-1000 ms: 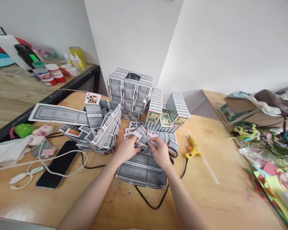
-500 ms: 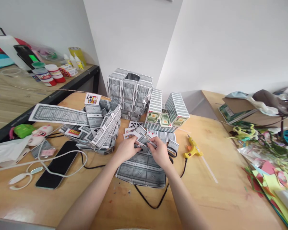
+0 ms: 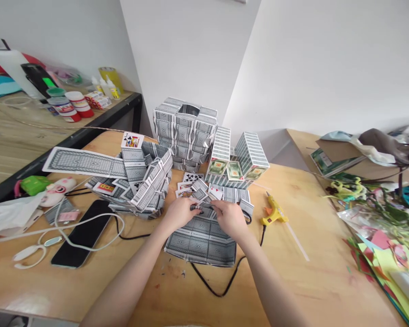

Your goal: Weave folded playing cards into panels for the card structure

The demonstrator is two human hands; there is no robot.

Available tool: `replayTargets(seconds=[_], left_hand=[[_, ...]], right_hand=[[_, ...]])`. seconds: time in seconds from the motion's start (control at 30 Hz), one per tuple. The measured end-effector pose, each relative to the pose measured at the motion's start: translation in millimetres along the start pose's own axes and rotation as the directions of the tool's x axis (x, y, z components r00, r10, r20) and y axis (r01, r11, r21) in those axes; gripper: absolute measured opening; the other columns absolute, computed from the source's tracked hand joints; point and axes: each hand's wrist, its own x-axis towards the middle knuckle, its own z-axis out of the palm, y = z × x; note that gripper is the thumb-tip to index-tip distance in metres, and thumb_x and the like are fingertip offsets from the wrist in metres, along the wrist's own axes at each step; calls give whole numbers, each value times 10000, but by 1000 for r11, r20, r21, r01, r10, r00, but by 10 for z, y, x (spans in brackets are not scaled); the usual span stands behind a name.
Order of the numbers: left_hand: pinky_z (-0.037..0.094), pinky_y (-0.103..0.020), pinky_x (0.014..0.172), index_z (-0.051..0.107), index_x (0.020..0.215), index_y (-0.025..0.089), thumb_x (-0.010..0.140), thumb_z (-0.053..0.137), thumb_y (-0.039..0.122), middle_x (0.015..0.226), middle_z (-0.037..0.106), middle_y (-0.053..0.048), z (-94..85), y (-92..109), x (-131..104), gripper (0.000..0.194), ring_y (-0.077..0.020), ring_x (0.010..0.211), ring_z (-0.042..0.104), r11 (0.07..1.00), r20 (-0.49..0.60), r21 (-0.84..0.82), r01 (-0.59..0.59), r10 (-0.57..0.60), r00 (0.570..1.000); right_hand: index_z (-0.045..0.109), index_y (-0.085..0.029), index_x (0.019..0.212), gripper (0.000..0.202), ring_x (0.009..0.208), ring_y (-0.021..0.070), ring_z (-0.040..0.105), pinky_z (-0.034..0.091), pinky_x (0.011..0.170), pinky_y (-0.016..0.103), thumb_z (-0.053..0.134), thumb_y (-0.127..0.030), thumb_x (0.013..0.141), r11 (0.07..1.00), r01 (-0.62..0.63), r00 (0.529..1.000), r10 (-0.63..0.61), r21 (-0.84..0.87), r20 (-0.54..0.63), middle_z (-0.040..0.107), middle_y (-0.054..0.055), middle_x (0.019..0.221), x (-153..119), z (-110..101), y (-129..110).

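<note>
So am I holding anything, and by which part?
Can't tell for sure: your left hand and right hand are at the far edge of the card panel.

1. This appears to be a craft workshop.
2. Card-built pieces (image 3: 201, 241) and a yellow glue gun (image 3: 275, 211) occupy the wooden counter (image 3: 327, 281).
3. Coloured paper (image 3: 383, 258) and nozzled bottles (image 3: 112, 88) sit at the sides.

The smartphone (image 3: 83, 234) lies flat on the wooden tabletop (image 3: 310, 290), screen dark. A white cable (image 3: 124, 224) crosses over the smartphone. Behind and left of the smartphone: a pale pink toy (image 3: 58, 191) and, beside it, a green pouch (image 3: 36, 185). Farther behind the smartphone, on a side bench (image 3: 34, 152): jars (image 3: 79, 104) and a yellow roll (image 3: 111, 73). Far right of the smartphone: a cardboard box (image 3: 337, 153) and coloured paper sheets (image 3: 385, 263).
</note>
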Motion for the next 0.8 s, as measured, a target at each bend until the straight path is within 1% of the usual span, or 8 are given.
replayTargets(seconds=[0.1,0.2,0.33,0.4,0.57,0.67,0.73,0.8], left_hand=[[442,-298,759,663,911,250,725,576,333,920,683,-12,19,-10,11,222,-226,890,604,1000,-16,2,18,-18,1000],[446,-297,744,642,887,234,698,610,323,903,685,-15,45,-23,17,212,-223,880,612,998,-32,-27,65,-66,997],[447,-269,692,497,1035,223,659,653,243,831,682,-1,64,-16,7,408,-199,856,627,983,-75,-134,124,-135,988],[443,-260,680,451,1055,224,654,656,213,829,676,2,65,-5,0,451,-195,857,630,978,-82,-160,135,-150,985],[439,-239,659,466,980,229,675,635,205,836,668,6,63,2,-9,349,-186,867,628,978,-66,-175,117,-131,989],[438,-238,650,473,969,226,681,628,212,843,668,6,56,1,-12,327,-186,862,628,979,-68,-175,102,-115,991],[435,-240,647,484,955,224,684,626,216,848,668,2,42,11,-15,305,-188,857,626,984,-72,-153,96,-108,992],[434,-242,646,497,939,222,680,631,214,842,666,3,21,31,-18,292,-189,849,625,987,-77,-125,99,-109,991]], right_hand=[[621,-216,900,280,775,162,613,369,622,217,383,-113,792,983,15,994,4,-183,108,678,37,837,11,-118,-55],[610,-212,836,254,753,163,615,347,578,217,399,-94,756,954,23,982,35,-299,186,674,38,805,33,-200,-106],[600,-195,813,221,744,198,623,361,577,244,417,-104,728,923,48,974,42,-381,224,674,65,810,77,-238,-148],[601,-185,808,206,747,215,626,376,591,260,427,-111,723,914,66,970,36,-401,241,671,82,813,103,-245,-163],[610,-159,821,201,770,241,624,399,625,285,437,-117,728,905,96,960,27,-415,280,661,120,820,149,-282,-199],[608,-150,825,183,757,247,623,399,621,288,454,-129,728,908,92,960,28,-409,278,658,119,796,151,-306,-211],[600,-160,856,181,762,232,621,394,622,275,450,-150,755,927,99,963,2,-362,270,657,101,805,148,-305,-215],[580,-187,938,204,801,202,614,389,639,253,426,-183,804,953,120,966,-48,-277,253,655,74,860,146,-279,-221]])
